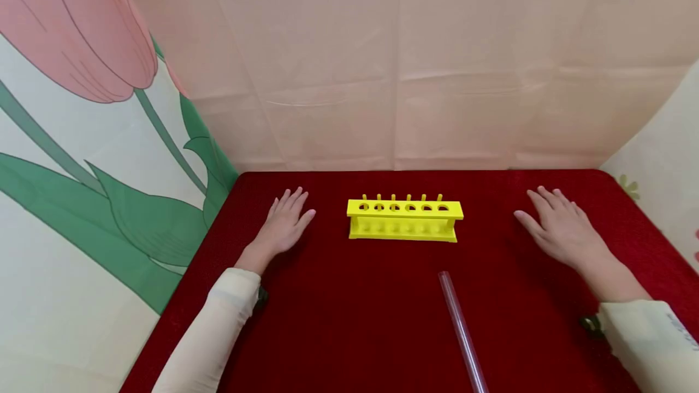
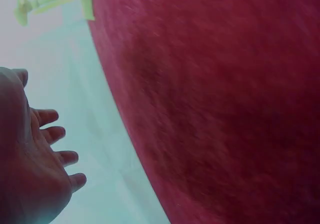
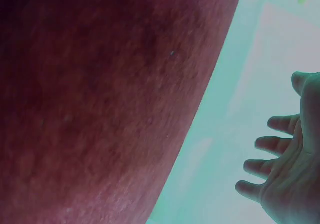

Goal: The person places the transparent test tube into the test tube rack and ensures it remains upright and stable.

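Observation:
A yellow test tube rack [image 1: 404,229] with a row of round holes and a row of pegs behind them stands toward the back of the red table. In front of it and a little right lies a clear tube [image 1: 461,326], running off the lower edge of the head view. My left hand [image 1: 284,223] is left of the rack, palm down, fingers spread and holding nothing. On the rack's right, my right hand [image 1: 562,229] also has its fingers extended with nothing in them. Both wrist views show the left palm [image 2: 35,169] and right palm [image 3: 295,184] bare.
Red cloth covers the table [image 1: 327,320], whose back edge meets a pale pink curtain [image 1: 393,77]. A cloth printed with a large tulip [image 1: 98,29] hangs along the left side. Pale flowered cloth [image 1: 666,168] borders the right side.

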